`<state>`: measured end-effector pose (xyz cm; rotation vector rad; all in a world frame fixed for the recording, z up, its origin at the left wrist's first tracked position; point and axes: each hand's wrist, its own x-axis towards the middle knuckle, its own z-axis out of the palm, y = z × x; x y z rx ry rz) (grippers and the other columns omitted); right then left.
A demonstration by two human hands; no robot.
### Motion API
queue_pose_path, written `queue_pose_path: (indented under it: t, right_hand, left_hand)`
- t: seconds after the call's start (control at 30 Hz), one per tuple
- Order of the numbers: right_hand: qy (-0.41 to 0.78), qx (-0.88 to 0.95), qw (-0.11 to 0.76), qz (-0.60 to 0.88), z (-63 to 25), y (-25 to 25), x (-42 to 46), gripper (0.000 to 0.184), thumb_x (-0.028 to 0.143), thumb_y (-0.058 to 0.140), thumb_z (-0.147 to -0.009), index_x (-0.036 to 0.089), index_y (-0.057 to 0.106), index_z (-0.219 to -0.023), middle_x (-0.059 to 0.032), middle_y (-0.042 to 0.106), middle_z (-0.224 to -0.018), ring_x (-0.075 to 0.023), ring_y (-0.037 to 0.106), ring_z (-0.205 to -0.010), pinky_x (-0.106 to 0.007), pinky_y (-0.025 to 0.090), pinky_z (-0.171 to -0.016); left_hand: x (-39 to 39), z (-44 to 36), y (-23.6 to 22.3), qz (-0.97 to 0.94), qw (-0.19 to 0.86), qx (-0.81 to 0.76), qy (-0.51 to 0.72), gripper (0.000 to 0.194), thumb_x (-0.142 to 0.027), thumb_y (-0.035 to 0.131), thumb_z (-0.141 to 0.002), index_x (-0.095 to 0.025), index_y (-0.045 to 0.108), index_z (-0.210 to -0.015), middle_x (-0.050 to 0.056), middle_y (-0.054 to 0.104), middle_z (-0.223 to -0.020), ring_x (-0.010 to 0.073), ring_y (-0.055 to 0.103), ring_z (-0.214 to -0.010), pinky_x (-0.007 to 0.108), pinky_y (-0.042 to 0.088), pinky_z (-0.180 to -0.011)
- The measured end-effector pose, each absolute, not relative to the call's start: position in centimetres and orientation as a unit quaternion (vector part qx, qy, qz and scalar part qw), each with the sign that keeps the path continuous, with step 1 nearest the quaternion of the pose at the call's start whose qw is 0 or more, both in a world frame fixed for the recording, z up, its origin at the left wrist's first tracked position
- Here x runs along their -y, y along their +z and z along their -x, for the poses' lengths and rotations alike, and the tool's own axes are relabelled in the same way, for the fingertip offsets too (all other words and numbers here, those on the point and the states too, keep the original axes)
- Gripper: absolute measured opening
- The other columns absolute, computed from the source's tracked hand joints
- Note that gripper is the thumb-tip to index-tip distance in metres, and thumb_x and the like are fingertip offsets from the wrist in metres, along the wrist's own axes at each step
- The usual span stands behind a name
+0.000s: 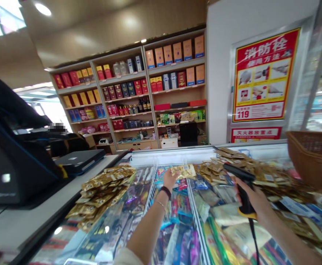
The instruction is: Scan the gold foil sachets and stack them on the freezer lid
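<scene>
My left hand [171, 178] reaches over the glass-topped freezer and grips one end of a gold foil packet [184, 171]. In my right hand [249, 193] is a black barcode scanner [242, 180], its head angled to the left and its cord hanging down. A stack of similar gold packets [102, 191] lies on the glass to the left. More gold packets [218, 168] are heaped to the right, beyond and beside the scanner. Beneath the glass, colourful wrapped ice creams [174, 206] fill wire-divided sections.
At the left, a black checkout terminal [14, 158] and a flat dark box [80, 162] stand on a grey counter [39, 224]. A brown wicker basket [310, 162] sits at the right. Shelves [149, 81] of boxed goods line the back wall, near a red fire-hydrant poster [265, 77].
</scene>
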<state>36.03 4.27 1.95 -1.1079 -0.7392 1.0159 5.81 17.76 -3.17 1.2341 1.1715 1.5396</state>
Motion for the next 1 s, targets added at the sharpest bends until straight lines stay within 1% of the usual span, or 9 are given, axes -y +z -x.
queue_pose_path:
  t: [0.07, 0.17, 0.3, 0.4, 0.5, 0.6, 0.73, 0.83, 1.0]
  right_hand:
    - [0.454, 0.371, 0.643, 0.492, -34.1, 2.0, -4.4, 0.056, 0.061, 0.103, -0.049, 0.023, 0.068, -0.073, 0.002, 0.064, -0.055, -0.0121, 0.052, -0.041, -0.025, 0.04, -0.037]
    - [0.475, 0.435, 0.589, 0.488, -30.1, 1.8, -5.0, 0.059, 0.071, 0.098, -0.053, 0.025, 0.062, -0.064, 0.0017, 0.06, -0.05, -0.0115, 0.047, -0.038, -0.026, 0.037, -0.037]
    - [0.491, 0.5, 0.544, 0.461, -24.9, 1.9, -5.6, 0.063, 0.078, 0.094, -0.055, 0.026, 0.059, -0.062, 0.0024, 0.058, -0.049, -0.0111, 0.046, -0.036, -0.027, 0.035, -0.037]
    - [0.48, 0.549, 0.516, 0.449, -23.0, 1.9, -5.0, 0.062, 0.08, 0.091, -0.064, 0.027, 0.06, -0.064, 0.0027, 0.058, -0.048, -0.0122, 0.047, -0.036, -0.028, 0.038, -0.039]
    - [0.452, 0.604, 0.477, 0.45, -22.7, 1.7, -3.6, 0.056, 0.076, 0.086, -0.077, 0.027, 0.062, -0.067, 0.0026, 0.058, -0.044, -0.0137, 0.049, -0.037, -0.028, 0.041, -0.044]
    - [0.422, 0.617, 0.48, 0.46, -22.9, 1.4, -2.1, 0.054, 0.073, 0.082, -0.084, 0.027, 0.063, -0.066, 0.0022, 0.057, -0.042, -0.0139, 0.048, -0.038, -0.028, 0.041, -0.046]
    - [0.416, 0.605, 0.489, 0.471, -22.8, 1.6, -1.3, 0.052, 0.071, 0.084, -0.084, 0.027, 0.062, -0.066, 0.0024, 0.058, -0.043, -0.0133, 0.047, -0.038, -0.028, 0.038, -0.046]
    - [0.42, 0.605, 0.482, 0.474, -22.7, 1.7, -1.3, 0.053, 0.072, 0.084, -0.083, 0.026, 0.062, -0.066, 0.0023, 0.059, -0.045, -0.0129, 0.048, -0.039, -0.028, 0.037, -0.046]
    - [0.418, 0.601, 0.484, 0.479, -22.7, 1.7, -1.3, 0.055, 0.074, 0.085, -0.081, 0.027, 0.061, -0.064, 0.0023, 0.056, -0.042, -0.0135, 0.046, -0.038, -0.029, 0.036, -0.045]
  left_hand:
    - [-15.5, -3.9, -3.3, -0.472, 0.442, -0.458, 0.61, 0.045, -0.049, 0.102, -0.071, -0.024, 0.073, -0.095, 0.012, 0.087, -0.097, 0.0377, 0.086, -0.106, 0.058, 0.068, -0.101]
    - [-12.7, -1.0, -3.2, -0.417, 0.484, -0.438, 0.632, 0.05, -0.049, 0.104, -0.07, -0.023, 0.074, -0.1, 0.01, 0.087, -0.1, 0.0356, 0.085, -0.108, 0.058, 0.068, -0.104]
    - [-10.4, 1.5, -3.3, -0.378, 0.488, -0.416, 0.668, 0.051, -0.046, 0.102, -0.072, -0.023, 0.075, -0.109, 0.01, 0.086, -0.106, 0.0326, 0.084, -0.114, 0.053, 0.066, -0.11]
    - [-9.8, 2.0, -3.4, -0.367, 0.489, -0.415, 0.674, 0.05, -0.041, 0.101, -0.074, -0.022, 0.076, -0.113, 0.012, 0.086, -0.111, 0.0324, 0.083, -0.117, 0.052, 0.065, -0.112]
    - [-9.7, 1.8, -3.4, -0.38, 0.482, -0.43, 0.662, 0.047, -0.041, 0.097, -0.081, -0.02, 0.076, -0.118, 0.014, 0.087, -0.119, 0.0332, 0.083, -0.119, 0.052, 0.066, -0.111]
    - [-9.7, 1.7, -3.2, -0.404, 0.475, -0.446, 0.642, 0.049, -0.043, 0.092, -0.087, -0.019, 0.077, -0.128, 0.016, 0.086, -0.126, 0.0335, 0.082, -0.124, 0.051, 0.066, -0.112]
    - [-9.5, 1.7, -3.0, -0.415, 0.479, -0.452, 0.628, 0.058, -0.046, 0.091, -0.089, -0.019, 0.075, -0.138, 0.017, 0.085, -0.133, 0.0337, 0.082, -0.125, 0.05, 0.066, -0.111]
    - [-9.5, 1.7, -3.0, -0.422, 0.479, -0.45, 0.624, 0.061, -0.048, 0.091, -0.089, -0.021, 0.075, -0.142, 0.016, 0.086, -0.131, 0.0342, 0.082, -0.124, 0.051, 0.066, -0.111]
    - [-9.6, 1.7, -3.2, -0.427, 0.471, -0.455, 0.623, 0.058, -0.05, 0.092, -0.088, -0.02, 0.076, -0.134, 0.015, 0.087, -0.125, 0.035, 0.082, -0.122, 0.053, 0.065, -0.112]
